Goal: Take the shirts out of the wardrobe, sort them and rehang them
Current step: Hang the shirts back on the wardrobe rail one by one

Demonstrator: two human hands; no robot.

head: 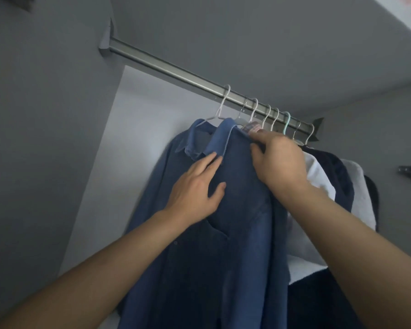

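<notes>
Inside a grey wardrobe, a metal rail (176, 70) slants across the top, carrying a row of shirts on hangers. Nearest the viewer hangs a dark blue shirt (235, 233), with a second blue shirt (176, 148) just behind it to the left. The person's left hand (195, 186) rests flat on the front blue shirt below its collar, fingers straight and spread. The right hand (278, 160) pinches the same shirt's shoulder near the collar, fingers curled. To the right hang a white shirt (318, 174), a navy garment (339, 176) and another pale shirt (358, 186).
</notes>
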